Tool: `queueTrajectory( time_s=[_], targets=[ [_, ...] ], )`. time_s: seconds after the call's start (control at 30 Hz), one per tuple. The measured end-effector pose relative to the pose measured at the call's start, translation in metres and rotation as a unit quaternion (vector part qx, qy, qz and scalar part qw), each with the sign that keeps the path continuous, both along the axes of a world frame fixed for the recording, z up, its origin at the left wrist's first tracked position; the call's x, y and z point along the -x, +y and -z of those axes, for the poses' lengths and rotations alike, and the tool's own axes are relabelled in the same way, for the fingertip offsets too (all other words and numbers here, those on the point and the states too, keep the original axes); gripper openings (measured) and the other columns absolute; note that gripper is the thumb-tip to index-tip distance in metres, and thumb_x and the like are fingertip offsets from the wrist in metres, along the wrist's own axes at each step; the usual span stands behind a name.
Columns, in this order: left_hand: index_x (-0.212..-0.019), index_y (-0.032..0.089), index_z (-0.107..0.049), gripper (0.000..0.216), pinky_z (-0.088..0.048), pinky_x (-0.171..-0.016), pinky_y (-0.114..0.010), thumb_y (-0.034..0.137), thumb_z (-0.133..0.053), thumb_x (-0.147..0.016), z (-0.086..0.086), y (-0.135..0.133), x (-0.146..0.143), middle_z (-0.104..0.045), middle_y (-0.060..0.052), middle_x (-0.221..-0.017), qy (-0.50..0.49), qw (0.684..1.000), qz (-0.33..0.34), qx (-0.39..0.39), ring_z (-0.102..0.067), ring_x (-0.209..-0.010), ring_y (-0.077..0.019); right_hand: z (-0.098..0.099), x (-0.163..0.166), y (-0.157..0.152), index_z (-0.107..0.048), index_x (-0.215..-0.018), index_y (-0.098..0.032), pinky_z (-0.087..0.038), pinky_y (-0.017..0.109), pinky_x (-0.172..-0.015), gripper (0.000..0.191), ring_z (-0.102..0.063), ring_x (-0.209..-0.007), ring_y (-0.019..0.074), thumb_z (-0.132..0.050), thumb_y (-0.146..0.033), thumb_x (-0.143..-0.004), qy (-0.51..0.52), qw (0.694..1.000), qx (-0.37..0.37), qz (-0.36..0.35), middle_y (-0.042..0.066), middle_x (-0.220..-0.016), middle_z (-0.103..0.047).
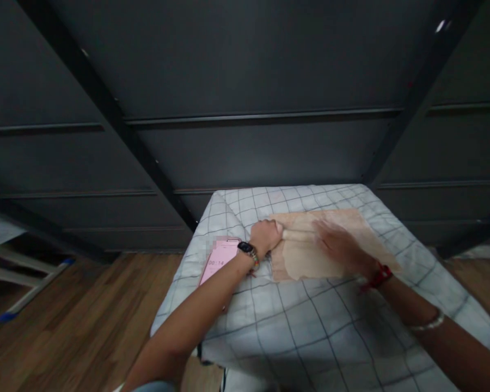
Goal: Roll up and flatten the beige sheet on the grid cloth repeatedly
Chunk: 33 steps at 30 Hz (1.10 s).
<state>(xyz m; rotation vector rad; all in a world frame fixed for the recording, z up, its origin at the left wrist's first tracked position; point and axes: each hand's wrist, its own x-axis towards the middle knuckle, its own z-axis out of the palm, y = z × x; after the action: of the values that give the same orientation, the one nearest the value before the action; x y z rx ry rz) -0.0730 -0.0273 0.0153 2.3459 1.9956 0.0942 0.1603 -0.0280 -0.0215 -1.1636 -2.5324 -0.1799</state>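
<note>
A thin tan sheet [306, 264], with a paler, irregular patch across its middle, lies on the checked cloth; I cannot tell if it is paper or fabric. My left hand [266, 235] is closed at the sheet's left edge, and a crease runs from it toward the middle. Over the sheet's centre is my right hand [341, 245], blurred by motion, its fingers looking stretched out and holding nothing visible. Whether its palm touches the sheet is unclear. Beside my left wrist lies a phone [218, 262] with a pink screen reading 00:14, partly covered by my forearm.
A white cloth with dark grid lines [286, 321] covers the surface under the sheet. Right behind it rises a dark grey panelled wall [265, 155]. At the far left stands a light frame with blue-tipped feet [35, 288] on the wooden floor [85, 305].
</note>
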Motion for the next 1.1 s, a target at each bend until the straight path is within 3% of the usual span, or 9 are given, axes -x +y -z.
queueTrajectory(
  time_s=[0.1,0.27,0.37,0.5,0.63,0.73,0.83,0.97,1.1],
  targets=[
    [-0.105,0.010,-0.060,0.036,-0.045,-0.081,-0.034,0.027,-0.029,-0.095,0.000,-0.010,-0.003,-0.066,-0.016,-0.098,-0.007,1.000,0.004,-0.004,-0.060,-0.097,-0.0252,-0.008,0.003,-0.002,-0.055,-0.122,-0.004,-0.044,0.045,-0.097,0.043,-0.055,-0.116,0.0292,-0.030,-0.027,-0.094,-0.005,0.999,0.025,0.022,0.021,-0.121,-0.061],
    [-0.114,0.012,-0.056,0.033,-0.046,-0.084,-0.035,0.026,-0.035,-0.093,0.015,-0.050,0.005,-0.061,-0.015,-0.111,0.014,0.999,0.026,-0.035,-0.054,-0.106,-0.0265,-0.002,-0.001,-0.056,-0.051,-0.129,-0.007,-0.040,0.047,-0.102,0.045,-0.051,-0.120,0.0282,-0.038,-0.027,-0.091,-0.003,1.000,-0.012,0.003,0.019,-0.129,-0.056],
    [-0.114,0.012,-0.056,0.032,-0.046,-0.086,-0.036,0.026,-0.035,-0.093,0.016,-0.050,0.007,-0.062,-0.014,-0.108,0.022,0.998,0.036,-0.035,-0.054,-0.104,-0.0258,0.003,-0.004,-0.066,-0.049,-0.131,-0.006,-0.040,0.048,-0.103,0.046,-0.049,-0.122,0.0287,-0.039,-0.026,-0.091,-0.003,1.000,-0.024,-0.006,0.020,-0.132,-0.054],
    [-0.106,0.010,-0.060,0.029,-0.048,-0.082,-0.035,0.026,-0.039,-0.094,0.004,-0.018,-0.002,-0.064,-0.014,-0.099,-0.013,1.000,-0.001,-0.005,-0.058,-0.094,-0.0235,-0.001,-0.003,-0.031,-0.049,-0.130,-0.006,-0.042,0.048,-0.101,0.045,-0.050,-0.122,0.0291,-0.037,-0.028,-0.092,-0.011,1.000,0.007,0.003,0.021,-0.129,-0.056],
    [-0.117,0.014,-0.056,0.033,-0.051,-0.084,-0.040,0.035,-0.053,-0.092,-0.008,0.010,-0.012,-0.058,-0.010,-0.114,-0.048,0.998,-0.033,-0.017,-0.059,-0.098,-0.0212,-0.013,0.001,0.020,-0.049,-0.132,-0.009,-0.036,0.045,-0.106,0.045,-0.042,-0.130,0.0270,-0.032,-0.030,-0.096,-0.024,0.998,0.046,0.044,0.018,-0.137,-0.051],
    [-0.121,0.015,-0.053,0.036,-0.051,-0.084,-0.042,0.034,-0.056,-0.091,-0.015,0.018,-0.015,-0.056,-0.009,-0.120,-0.057,0.997,-0.031,-0.034,-0.058,-0.101,-0.0209,-0.021,0.005,0.046,-0.044,-0.137,-0.008,-0.030,0.050,-0.107,0.048,-0.035,-0.134,0.0289,-0.028,-0.032,-0.098,-0.031,0.994,0.072,0.082,0.018,-0.140,-0.047],
    [-0.121,0.016,-0.053,0.036,-0.051,-0.084,-0.042,0.035,-0.056,-0.091,-0.017,0.016,-0.016,-0.056,-0.009,-0.120,-0.061,0.996,-0.029,-0.052,-0.058,-0.101,-0.0210,-0.025,0.008,0.056,-0.044,-0.137,-0.005,-0.031,0.053,-0.105,0.052,-0.034,-0.134,0.0317,-0.022,-0.034,-0.100,-0.032,0.992,0.077,0.096,0.021,-0.140,-0.046],
    [-0.113,0.011,-0.057,0.028,-0.047,-0.087,-0.040,0.029,-0.046,-0.094,-0.002,-0.011,-0.013,-0.055,-0.012,-0.116,-0.052,0.996,-0.016,-0.074,-0.054,-0.106,-0.0241,-0.017,0.002,0.030,-0.048,-0.133,-0.005,-0.035,0.041,-0.106,0.048,-0.040,-0.131,0.0273,-0.028,-0.031,-0.098,-0.044,0.994,0.075,0.061,0.019,-0.136,-0.051],
    [-0.117,0.014,-0.054,0.031,-0.038,-0.096,-0.043,0.027,-0.041,-0.091,0.019,-0.044,-0.006,-0.050,-0.014,-0.121,-0.053,0.989,0.056,-0.122,-0.047,-0.113,-0.0272,0.000,-0.014,-0.019,-0.050,-0.131,-0.007,-0.038,0.045,-0.103,0.045,-0.046,-0.127,0.0282,-0.037,-0.030,-0.094,-0.023,0.999,0.024,0.010,0.019,-0.135,-0.052]
  ],
)
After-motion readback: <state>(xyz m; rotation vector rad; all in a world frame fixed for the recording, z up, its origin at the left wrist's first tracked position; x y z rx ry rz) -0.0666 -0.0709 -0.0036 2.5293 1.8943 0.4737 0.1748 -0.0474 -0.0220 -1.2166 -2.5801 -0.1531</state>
